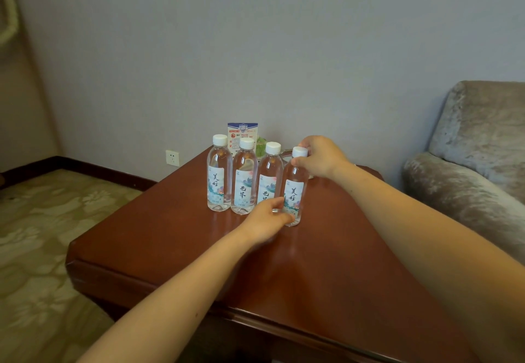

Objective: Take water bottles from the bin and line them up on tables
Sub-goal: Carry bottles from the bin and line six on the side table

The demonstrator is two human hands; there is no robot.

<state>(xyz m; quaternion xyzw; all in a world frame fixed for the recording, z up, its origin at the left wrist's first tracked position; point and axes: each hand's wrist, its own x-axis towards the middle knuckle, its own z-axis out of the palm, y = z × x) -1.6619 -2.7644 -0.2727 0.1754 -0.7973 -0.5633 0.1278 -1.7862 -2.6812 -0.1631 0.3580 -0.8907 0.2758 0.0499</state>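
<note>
Both arms outstretched, left hand (265, 219) low, right hand (319, 156) higher, fingers curled.

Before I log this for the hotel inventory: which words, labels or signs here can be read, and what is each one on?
"美好": label of the leftmost bottle.
"无界": label of the second bottle.
"无界", partly hidden by the left hand: third bottle.
"美好": fourth bottle, held at the cap by the right hand.
Card behind the bottles: print too small to read.
Small print on all labels: blurred.
</note>
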